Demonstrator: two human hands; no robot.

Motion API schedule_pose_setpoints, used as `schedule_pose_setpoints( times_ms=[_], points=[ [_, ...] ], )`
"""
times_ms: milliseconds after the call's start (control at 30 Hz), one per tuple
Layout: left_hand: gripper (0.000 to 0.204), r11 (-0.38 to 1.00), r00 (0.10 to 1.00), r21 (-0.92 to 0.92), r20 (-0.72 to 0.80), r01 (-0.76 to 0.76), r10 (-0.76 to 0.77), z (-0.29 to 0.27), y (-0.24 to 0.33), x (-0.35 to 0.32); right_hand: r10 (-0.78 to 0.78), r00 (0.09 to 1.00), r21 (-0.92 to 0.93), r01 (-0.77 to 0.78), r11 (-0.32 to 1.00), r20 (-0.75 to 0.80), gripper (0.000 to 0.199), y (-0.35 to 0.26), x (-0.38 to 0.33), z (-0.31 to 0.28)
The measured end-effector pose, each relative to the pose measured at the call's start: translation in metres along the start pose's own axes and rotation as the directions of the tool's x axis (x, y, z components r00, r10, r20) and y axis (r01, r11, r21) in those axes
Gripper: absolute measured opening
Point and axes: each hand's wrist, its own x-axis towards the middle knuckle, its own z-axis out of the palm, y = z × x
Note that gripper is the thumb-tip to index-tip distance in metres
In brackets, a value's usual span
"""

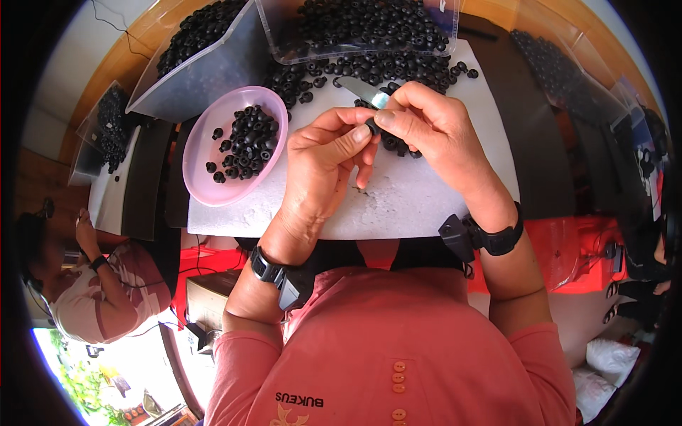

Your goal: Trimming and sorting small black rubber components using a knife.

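Head view: our left hand (320, 153) pinches a part (372, 127), right hand (442, 131) grips a knife (362, 89), bowl (201, 156) leftward looks part-done, heap (401, 67) ahead probably left.

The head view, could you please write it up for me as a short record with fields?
Left hand: pinching a small round black part
Right hand: holding a silver-bladed knife, close to that part
Surface beneath: flat white board
Left of hands: pink oval plastic bowl, holding similar black parts
Beyond bowl: translucent plastic bin, holding more black parts

Shiny metal blade (364, 91), plastic bowl (202, 156) (smooth-looking)
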Motion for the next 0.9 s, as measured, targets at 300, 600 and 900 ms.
schedule_pose_setpoints(
  times_ms=[300,600,900],
  points=[
    [0.021,0.997,0.999,-0.068,0.038,0.024,-0.022,-0.005,0.0,0.001,0.005,1.0,-0.05,-0.005,0.999,-0.002,0.029,0.004,0.001,-0.008],
    [0.019,0.99,0.993,-0.1,0.08,0.098,-0.09,-0.01,0.0,0.002,0.035,0.997,-0.149,-0.025,0.989,0.066,0.026,-0.002,-0.001,-0.006],
    [0.012,0.986,0.991,-0.108,0.059,0.126,-0.12,-0.008,0.001,0.003,-0.005,0.998,-0.197,0.018,0.98,0.065,0.025,-0.001,-0.001,-0.004]
  ],
)
